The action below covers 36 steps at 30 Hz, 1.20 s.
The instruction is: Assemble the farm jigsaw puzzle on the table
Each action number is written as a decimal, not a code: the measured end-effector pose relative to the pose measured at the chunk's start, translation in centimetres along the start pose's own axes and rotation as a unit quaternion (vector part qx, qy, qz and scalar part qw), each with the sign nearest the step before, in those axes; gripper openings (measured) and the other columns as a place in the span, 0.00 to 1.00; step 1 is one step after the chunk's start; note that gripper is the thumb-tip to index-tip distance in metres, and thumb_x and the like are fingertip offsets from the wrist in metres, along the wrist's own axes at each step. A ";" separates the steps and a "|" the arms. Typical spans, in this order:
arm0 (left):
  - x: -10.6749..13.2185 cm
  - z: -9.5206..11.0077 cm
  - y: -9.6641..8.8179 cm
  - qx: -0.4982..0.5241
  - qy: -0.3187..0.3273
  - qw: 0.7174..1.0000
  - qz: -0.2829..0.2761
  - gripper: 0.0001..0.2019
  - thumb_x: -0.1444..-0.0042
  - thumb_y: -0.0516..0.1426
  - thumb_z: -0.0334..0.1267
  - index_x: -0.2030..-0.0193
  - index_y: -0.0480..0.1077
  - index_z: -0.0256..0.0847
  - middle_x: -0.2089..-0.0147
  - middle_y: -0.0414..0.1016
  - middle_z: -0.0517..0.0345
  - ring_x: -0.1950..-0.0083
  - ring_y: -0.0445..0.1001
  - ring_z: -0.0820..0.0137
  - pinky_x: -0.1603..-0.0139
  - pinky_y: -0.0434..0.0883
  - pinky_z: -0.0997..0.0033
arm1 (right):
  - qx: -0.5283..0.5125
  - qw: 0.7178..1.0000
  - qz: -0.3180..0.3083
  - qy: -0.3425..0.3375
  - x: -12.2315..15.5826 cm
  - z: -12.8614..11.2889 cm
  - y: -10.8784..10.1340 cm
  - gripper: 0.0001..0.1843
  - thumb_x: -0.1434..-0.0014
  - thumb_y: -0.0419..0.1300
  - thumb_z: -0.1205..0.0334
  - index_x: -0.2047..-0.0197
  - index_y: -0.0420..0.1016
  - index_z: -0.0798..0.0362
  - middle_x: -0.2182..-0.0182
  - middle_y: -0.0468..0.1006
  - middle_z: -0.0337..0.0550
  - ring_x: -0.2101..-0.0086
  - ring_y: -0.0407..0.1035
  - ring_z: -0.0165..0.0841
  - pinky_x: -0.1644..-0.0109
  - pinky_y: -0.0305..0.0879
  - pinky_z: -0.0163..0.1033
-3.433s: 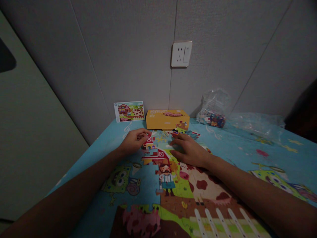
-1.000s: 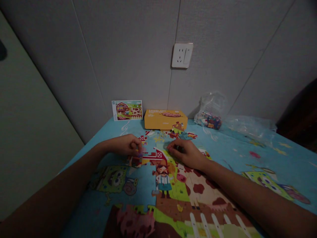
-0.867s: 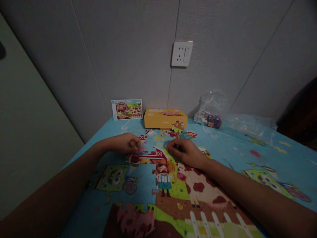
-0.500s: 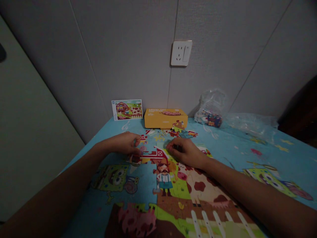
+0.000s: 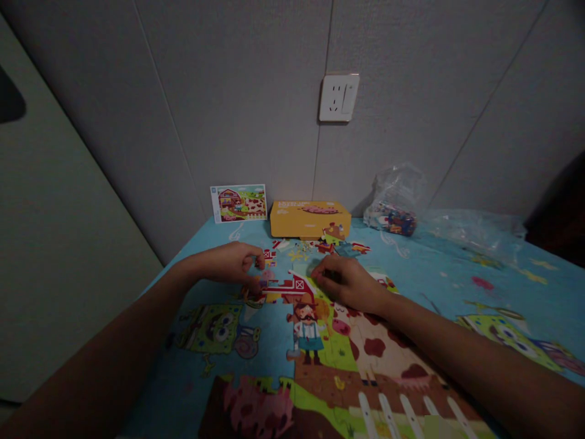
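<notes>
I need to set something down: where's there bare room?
Bare printed tablecloth shows between the right forearm and crumpled clear plastic, and left of the puzzle's farmer, beyond its pig. Crowded: before the yellow box, with loose puzzle pieces, left hand and right hand nearby.

Here's the left arm (image 5: 119,341), bare, reaching in from the near left, wrist bent so the left hand (image 5: 258,270) points right, thumb on the near side, index finger parted from it, the rest curled! And across from it, the right arm (image 5: 479,353) slants in from the near right, right hand (image 5: 317,276) low, palm down, fingers loosely bent leftward
</notes>
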<state>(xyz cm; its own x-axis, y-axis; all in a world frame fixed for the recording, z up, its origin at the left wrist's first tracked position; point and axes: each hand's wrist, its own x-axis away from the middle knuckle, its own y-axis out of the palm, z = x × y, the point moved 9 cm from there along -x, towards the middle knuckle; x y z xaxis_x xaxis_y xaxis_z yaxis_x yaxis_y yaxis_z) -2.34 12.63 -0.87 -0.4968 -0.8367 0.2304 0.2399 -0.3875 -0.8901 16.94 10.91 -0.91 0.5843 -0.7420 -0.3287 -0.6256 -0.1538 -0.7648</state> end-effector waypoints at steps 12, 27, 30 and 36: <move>0.7 1.5 1.4 0.042 0.009 0.996 -0.072 0.14 0.60 0.68 0.43 0.69 0.71 0.42 0.76 0.72 0.66 0.75 0.68 0.72 0.77 0.57 0.76 | -0.002 1.000 -0.008 -0.005 0.1 -0.1 0.1 0.09 0.45 0.56 0.70 0.64 0.77 0.54 0.68 0.77 0.43 0.67 0.69 0.32 0.62 0.63 0.37; 0.6 5.3 3.3 0.055 0.069 0.994 -0.069 0.27 0.60 0.69 0.48 0.55 0.66 0.42 0.72 0.69 0.67 0.72 0.68 0.73 0.74 0.57 0.77 | 0.009 0.999 -0.023 -0.029 0.0 -0.3 0.5 0.10 0.44 0.56 0.73 0.64 0.78 0.55 0.67 0.77 0.44 0.65 0.70 0.34 0.59 0.64 0.39; 0.9 4.8 3.3 0.002 0.062 0.993 -0.096 0.30 0.63 0.71 0.47 0.54 0.66 0.43 0.71 0.70 0.67 0.70 0.68 0.71 0.73 0.58 0.76 | 0.007 0.999 -0.022 -0.032 0.0 -0.4 0.5 0.10 0.44 0.57 0.73 0.64 0.78 0.55 0.66 0.77 0.45 0.65 0.70 0.34 0.57 0.65 0.39; 1.1 5.4 3.8 -0.010 0.068 0.991 -0.112 0.25 0.60 0.70 0.44 0.57 0.65 0.44 0.71 0.69 0.69 0.69 0.69 0.73 0.72 0.59 0.77 | 0.019 0.999 -0.028 -0.038 0.1 -0.6 0.6 0.10 0.44 0.57 0.74 0.64 0.78 0.56 0.68 0.77 0.44 0.65 0.69 0.33 0.58 0.64 0.39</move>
<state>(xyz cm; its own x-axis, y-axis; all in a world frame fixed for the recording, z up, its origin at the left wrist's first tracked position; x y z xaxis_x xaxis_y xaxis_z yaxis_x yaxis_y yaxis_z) 2.50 8.14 -1.86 -0.6432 -0.6706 0.3697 0.0942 -0.5484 -0.8309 16.30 10.39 -1.02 0.6561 -0.6814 -0.3245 -0.5712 -0.1672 -0.8036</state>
